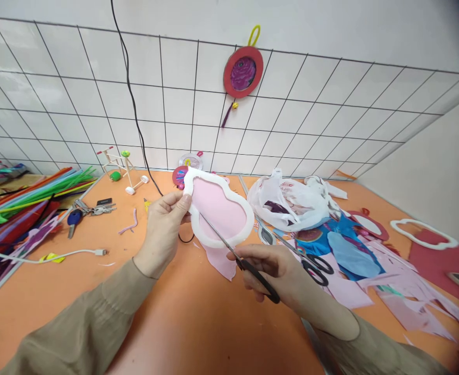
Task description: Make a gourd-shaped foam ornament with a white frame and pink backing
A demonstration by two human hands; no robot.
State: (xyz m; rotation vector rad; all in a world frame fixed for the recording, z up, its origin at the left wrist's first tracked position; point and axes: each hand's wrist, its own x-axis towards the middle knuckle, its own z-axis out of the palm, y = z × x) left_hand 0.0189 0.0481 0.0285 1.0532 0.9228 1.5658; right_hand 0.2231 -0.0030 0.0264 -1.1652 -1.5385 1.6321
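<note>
My left hand (163, 226) pinches the upper left edge of a white gourd-shaped frame (249, 225) backed with pink fabric (224, 208). A loose flap of the pink fabric hangs below the frame's lower rim. My right hand (270, 271) grips black-handled scissors (258, 281), with fingers around the handles. Their blades lie across the lower left of the frame and point up toward my left hand. I cannot tell whether the blades touch the fabric.
On the orange table (151, 323), a white plastic bag (292, 200), second scissors (317, 264) and pink and blue fabric scraps (354, 255) lie right. Left are keys (97, 209), a white cable (77, 253) and colourful pipe cleaners (58, 192). A round red ornament (230, 78) hangs on the tiled wall.
</note>
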